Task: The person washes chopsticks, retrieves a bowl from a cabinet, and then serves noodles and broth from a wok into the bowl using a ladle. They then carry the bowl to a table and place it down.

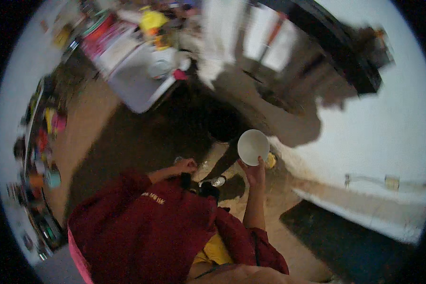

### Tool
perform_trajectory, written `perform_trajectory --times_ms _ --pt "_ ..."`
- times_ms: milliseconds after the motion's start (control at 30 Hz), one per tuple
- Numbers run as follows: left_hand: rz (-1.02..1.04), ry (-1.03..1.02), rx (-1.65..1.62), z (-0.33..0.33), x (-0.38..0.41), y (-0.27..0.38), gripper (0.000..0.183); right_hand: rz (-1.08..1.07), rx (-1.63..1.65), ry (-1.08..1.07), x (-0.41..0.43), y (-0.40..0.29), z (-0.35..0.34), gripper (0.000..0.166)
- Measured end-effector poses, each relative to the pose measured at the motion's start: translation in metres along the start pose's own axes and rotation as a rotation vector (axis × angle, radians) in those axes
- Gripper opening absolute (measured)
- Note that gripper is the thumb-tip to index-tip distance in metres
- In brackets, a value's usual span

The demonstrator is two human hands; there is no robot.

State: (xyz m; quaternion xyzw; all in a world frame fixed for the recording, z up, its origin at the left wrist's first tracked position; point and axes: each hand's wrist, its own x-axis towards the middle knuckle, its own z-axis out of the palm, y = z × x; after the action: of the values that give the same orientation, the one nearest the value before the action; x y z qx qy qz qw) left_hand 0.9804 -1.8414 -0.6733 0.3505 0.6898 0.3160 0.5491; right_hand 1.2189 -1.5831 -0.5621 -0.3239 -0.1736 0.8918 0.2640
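Note:
My right hand (255, 174) holds a round white bowl or plate (253, 147) by its near rim, out in front of my body. The thumb lies over the edge, and the other fingers are partly hidden beneath it. My left hand (187, 165) hangs near my waist with its fingers curled. Blur hides whether anything is inside it. A small pale, shiny patch shows beside that wrist. Just behind the white dish, low down, sits a yellow round object (271, 160).
A table (133, 94) at the upper left bears a pale round container (160, 68), a red basin (98, 27) and yellow items. A low ledge (362, 209) runs along the white wall at right, beside a dark mat (340, 238). Cluttered shelving (39, 149) lines the left.

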Motion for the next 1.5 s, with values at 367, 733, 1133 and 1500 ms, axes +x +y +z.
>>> perform_trajectory --times_ms 367,733,1133,1500 --pt "-0.039 0.532 -0.490 -0.204 -0.165 -0.097 0.021 0.472 -0.182 -0.124 0.184 0.244 0.267 0.076" --pt "-0.181 0.982 -0.758 -0.331 -0.328 -0.254 0.023 0.399 -0.380 0.240 0.400 0.379 0.425 0.079" --pt "-0.300 0.984 -0.694 -0.337 -0.353 -0.348 0.018 0.465 -0.639 0.254 0.585 0.406 0.377 0.076" --pt "-0.612 1.102 -0.523 -0.399 -0.337 -0.277 0.026 -0.001 -1.676 0.257 0.584 0.455 0.432 0.058"
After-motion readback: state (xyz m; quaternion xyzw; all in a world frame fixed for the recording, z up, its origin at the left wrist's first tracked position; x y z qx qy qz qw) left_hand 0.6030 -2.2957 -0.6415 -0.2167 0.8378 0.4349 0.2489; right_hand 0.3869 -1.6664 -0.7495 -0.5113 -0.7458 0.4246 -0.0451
